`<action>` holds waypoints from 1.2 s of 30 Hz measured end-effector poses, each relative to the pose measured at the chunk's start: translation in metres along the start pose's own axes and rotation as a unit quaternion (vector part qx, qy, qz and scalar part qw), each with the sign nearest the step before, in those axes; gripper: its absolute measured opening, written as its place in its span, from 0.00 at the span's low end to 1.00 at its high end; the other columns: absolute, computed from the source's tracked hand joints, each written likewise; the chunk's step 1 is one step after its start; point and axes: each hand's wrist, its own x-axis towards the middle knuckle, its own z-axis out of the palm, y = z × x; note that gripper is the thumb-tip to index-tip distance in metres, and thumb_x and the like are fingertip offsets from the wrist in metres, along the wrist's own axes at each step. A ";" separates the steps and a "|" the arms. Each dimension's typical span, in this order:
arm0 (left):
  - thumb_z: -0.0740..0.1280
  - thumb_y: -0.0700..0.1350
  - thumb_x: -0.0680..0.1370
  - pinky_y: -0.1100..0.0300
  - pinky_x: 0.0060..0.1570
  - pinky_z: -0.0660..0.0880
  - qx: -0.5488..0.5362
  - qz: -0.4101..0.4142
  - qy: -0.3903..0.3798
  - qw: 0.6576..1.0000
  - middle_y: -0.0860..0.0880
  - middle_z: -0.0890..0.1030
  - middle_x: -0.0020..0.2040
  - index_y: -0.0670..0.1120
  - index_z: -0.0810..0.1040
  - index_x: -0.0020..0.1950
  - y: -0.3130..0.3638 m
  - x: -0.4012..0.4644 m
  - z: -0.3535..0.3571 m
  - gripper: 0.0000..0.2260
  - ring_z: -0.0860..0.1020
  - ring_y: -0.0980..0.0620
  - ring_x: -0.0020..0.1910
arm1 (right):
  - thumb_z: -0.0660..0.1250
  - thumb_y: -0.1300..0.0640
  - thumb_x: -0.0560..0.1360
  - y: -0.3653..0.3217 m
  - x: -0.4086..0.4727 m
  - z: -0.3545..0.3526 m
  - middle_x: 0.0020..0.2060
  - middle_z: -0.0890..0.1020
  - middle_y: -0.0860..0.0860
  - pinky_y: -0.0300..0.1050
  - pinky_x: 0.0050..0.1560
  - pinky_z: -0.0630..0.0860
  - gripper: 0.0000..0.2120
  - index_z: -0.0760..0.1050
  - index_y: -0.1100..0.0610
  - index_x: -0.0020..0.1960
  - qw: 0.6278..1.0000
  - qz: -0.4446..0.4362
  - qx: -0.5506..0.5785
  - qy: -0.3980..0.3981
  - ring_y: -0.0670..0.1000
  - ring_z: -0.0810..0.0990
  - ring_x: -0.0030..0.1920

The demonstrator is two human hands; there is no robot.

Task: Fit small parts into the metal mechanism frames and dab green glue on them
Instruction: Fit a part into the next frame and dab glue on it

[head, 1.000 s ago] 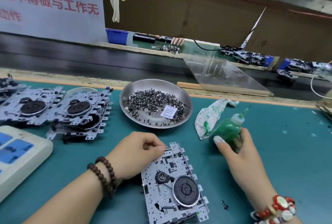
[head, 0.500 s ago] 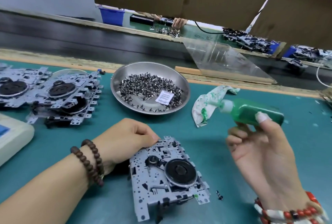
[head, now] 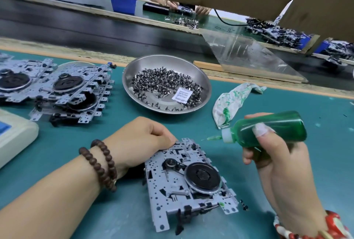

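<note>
Left hand [head: 141,141] curled, pressing metal frame [head: 189,183]; right hand [head: 275,154] gripping glue bottle [head: 268,129]

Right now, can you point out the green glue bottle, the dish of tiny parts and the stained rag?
green glue bottle [head: 283,129], head view, on its green body.
dish of tiny parts [head: 203,77], head view, on its bare inner wall.
stained rag [head: 231,100], head view, on its green-spotted middle.
</note>
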 end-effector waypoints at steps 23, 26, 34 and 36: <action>0.67 0.39 0.74 0.64 0.37 0.76 0.013 -0.003 -0.005 1.000 0.47 0.85 0.37 0.44 0.83 0.35 0.000 0.000 -0.001 0.09 0.80 0.56 0.33 | 0.71 0.35 0.64 0.002 -0.005 0.006 0.34 0.85 0.54 0.35 0.27 0.71 0.21 0.80 0.52 0.43 0.995 -0.037 -0.086 -0.014 0.51 0.74 0.26; 0.67 0.39 0.74 0.61 0.42 0.77 0.018 -0.002 -0.004 1.000 0.48 0.85 0.38 0.44 0.83 0.36 0.000 0.001 -0.001 0.09 0.81 0.54 0.35 | 0.70 0.35 0.64 0.003 -0.005 0.006 0.35 0.85 0.55 0.35 0.27 0.71 0.21 0.80 0.52 0.43 0.995 -0.041 -0.091 -0.014 0.52 0.74 0.26; 0.66 0.38 0.75 0.64 0.38 0.78 0.032 -0.002 -0.009 0.999 0.48 0.85 0.36 0.44 0.83 0.36 0.001 -0.001 -0.002 0.10 0.81 0.55 0.34 | 0.69 0.36 0.66 0.003 -0.006 0.005 0.35 0.85 0.55 0.35 0.27 0.71 0.21 0.79 0.55 0.43 0.994 -0.045 -0.094 -0.019 0.59 0.73 0.28; 0.66 0.38 0.75 0.63 0.39 0.78 0.033 -0.002 -0.008 0.999 0.48 0.85 0.37 0.44 0.83 0.36 0.001 0.000 -0.002 0.09 0.81 0.54 0.34 | 0.70 0.36 0.66 0.004 -0.005 0.004 0.35 0.85 0.55 0.35 0.27 0.71 0.21 0.79 0.55 0.42 0.995 -0.044 -0.093 -0.018 0.55 0.73 0.27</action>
